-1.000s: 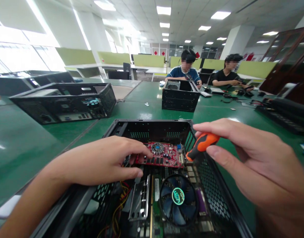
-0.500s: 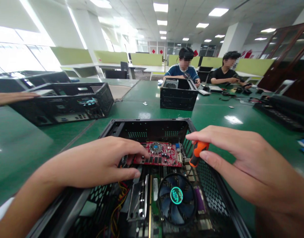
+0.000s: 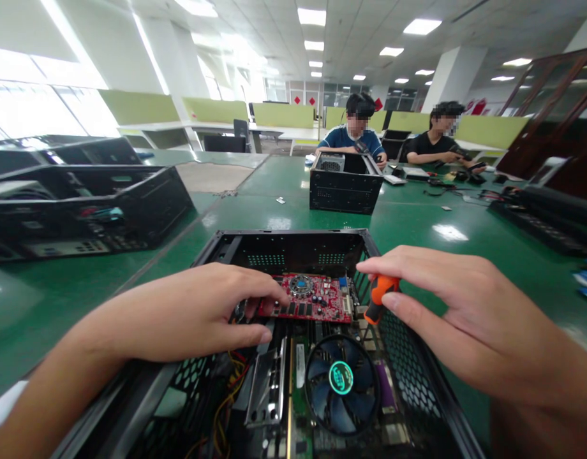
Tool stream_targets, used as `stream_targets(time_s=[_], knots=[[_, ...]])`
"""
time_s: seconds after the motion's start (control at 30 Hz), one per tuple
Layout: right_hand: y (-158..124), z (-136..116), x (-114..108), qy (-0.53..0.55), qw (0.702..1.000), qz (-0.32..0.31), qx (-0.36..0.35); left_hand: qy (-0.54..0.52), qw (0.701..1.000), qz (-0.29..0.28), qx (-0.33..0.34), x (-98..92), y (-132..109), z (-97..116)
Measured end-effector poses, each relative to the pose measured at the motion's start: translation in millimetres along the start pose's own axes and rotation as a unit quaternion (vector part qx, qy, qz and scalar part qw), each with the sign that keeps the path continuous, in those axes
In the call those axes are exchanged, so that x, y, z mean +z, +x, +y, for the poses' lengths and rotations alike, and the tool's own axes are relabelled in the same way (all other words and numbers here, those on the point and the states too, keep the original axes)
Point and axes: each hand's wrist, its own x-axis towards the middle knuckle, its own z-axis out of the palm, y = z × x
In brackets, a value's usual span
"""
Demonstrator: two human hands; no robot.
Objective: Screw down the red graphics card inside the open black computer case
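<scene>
An open black computer case [image 3: 293, 233] lies in front of me. Inside it is a red graphics card [image 3: 317, 301] with a small round fan. My left hand [image 3: 217, 312] reaches over the case's left side, its bent fingertips at the card's left end and the thumb apart from them. Whether those fingertips press on the card is partly hidden. My right hand [image 3: 441, 312] has an orange and black screwdriver [image 3: 380, 296] between thumb and fingers, tilted with its tip down near the card's bracket end. The tip is hard to make out.
A large dark cooling fan [image 3: 341, 384] sits nearer me, beside a metal drive bracket [image 3: 267, 389] and coloured cables [image 3: 224, 414]. Another case [image 3: 87, 217] stands left on the green table [image 3: 255, 220], and one more [image 3: 344, 191] ahead. Two people [image 3: 358, 131] sit across the table.
The case on the left has shifted left and nearer, and another person's hand on it has left the view. The screwdriver and my right hand have moved only slightly; my left hand stays put.
</scene>
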Motion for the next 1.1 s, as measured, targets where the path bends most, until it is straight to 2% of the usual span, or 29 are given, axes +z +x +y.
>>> stream_targets(time_s=[1.1], knots=[[1.4, -2.1, 0.6, 0.0, 1.0, 0.002, 0.003, 0.001, 1.0, -0.004, 0.0, 1.4, 0.2, 2.1]])
